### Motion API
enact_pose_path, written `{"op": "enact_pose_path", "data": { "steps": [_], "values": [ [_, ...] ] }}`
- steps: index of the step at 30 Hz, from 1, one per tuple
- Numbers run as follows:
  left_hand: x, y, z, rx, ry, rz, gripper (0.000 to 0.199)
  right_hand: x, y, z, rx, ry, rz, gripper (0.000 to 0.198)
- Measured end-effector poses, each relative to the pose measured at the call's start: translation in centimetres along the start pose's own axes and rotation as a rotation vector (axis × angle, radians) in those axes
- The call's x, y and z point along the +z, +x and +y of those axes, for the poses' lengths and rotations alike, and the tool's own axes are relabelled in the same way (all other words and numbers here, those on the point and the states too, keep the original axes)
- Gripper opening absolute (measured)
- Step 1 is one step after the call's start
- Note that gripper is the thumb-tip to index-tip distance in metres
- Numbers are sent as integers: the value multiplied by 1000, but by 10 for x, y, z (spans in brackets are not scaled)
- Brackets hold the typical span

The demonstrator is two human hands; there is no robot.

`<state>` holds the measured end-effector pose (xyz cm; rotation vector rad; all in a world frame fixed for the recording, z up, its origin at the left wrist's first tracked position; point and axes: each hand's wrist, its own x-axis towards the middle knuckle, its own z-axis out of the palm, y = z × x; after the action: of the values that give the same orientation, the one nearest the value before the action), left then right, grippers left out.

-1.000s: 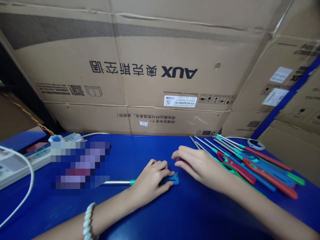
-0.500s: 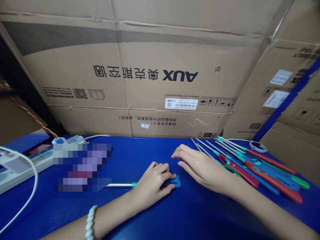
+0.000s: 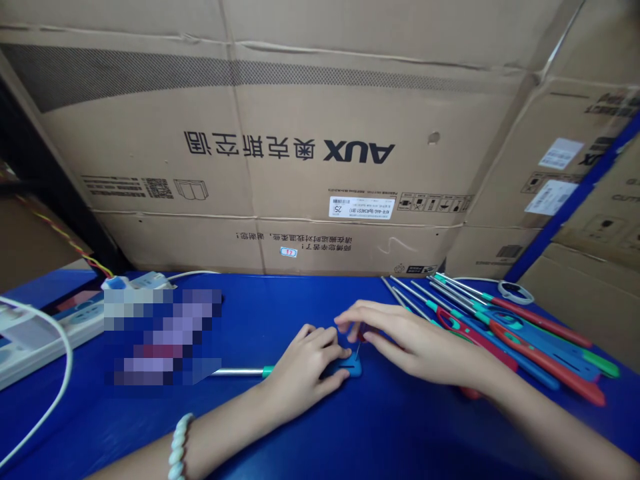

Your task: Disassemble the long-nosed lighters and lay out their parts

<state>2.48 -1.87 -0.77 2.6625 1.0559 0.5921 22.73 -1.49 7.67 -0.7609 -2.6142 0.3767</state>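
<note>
A blue long-nosed lighter (image 3: 354, 369) lies flat, its metal tube pointing left. My left hand (image 3: 305, 363) is closed over its handle and presses it against the table; the fingers cover most of the body. In my right hand (image 3: 395, 337), thumb and fingers curl round what looks like a small screwdriver (image 3: 358, 348). Its thin shaft slants down to the handle end of the lighter; only a bit of dark reddish grip shows between the fingers. Whether the tip sits in a hole there I cannot tell.
Several long-nosed lighters (image 3: 545, 340) in red, blue and green lie heaped at the right. A white power strip (image 3: 85, 320) with cables is at the left, beside a blurred-out purple item (image 3: 175, 330). A cardboard wall (image 3: 300, 87) stands behind the blue table (image 3: 350, 433).
My right hand has shifted slightly left and lower, its fingers now curled closer over the screwdriver. The left hand and the lighter have stayed in place.
</note>
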Motion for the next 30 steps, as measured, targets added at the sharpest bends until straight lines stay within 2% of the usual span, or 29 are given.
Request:
{"op": "enact_pose_path", "data": {
  "steps": [3, 6, 12, 15, 17, 19, 23, 25, 28, 30],
  "values": [
    [0, 0, 0, -5, 2, 1, 20, 4, 1, 3, 43, -59, 29, 14],
    [0, 0, 0, -12, 7, 2, 17, 7, 2, 6, 94, -182, 101, 17],
    [0, 0, 0, 2, 5, 13, 18, -6, -1, 2, 52, 73, -48, 25],
    [-1, 1, 1, -9, 14, 1, 18, -3, 1, 5, 137, -59, 7, 10],
    [-2, 1, 1, -18, 25, -3, 18, 1, 2, 7, 180, -171, 51, 9],
    [-2, 0, 1, -21, 31, -5, 18, 0, 2, 6, 167, -196, 66, 10],
    [-1, 1, 1, -23, 24, -12, 19, -9, -2, 3, 54, 5, -42, 19],
    [-1, 1, 2, -31, 23, -18, 20, -11, -3, 4, 29, 35, -68, 21],
    [-1, 1, 2, -39, 32, -36, 19, -4, 0, 7, 89, -115, -4, 12],
    [-1, 1, 2, -43, 39, -38, 19, 0, 2, 7, 135, -212, 49, 13]
  ]
}}
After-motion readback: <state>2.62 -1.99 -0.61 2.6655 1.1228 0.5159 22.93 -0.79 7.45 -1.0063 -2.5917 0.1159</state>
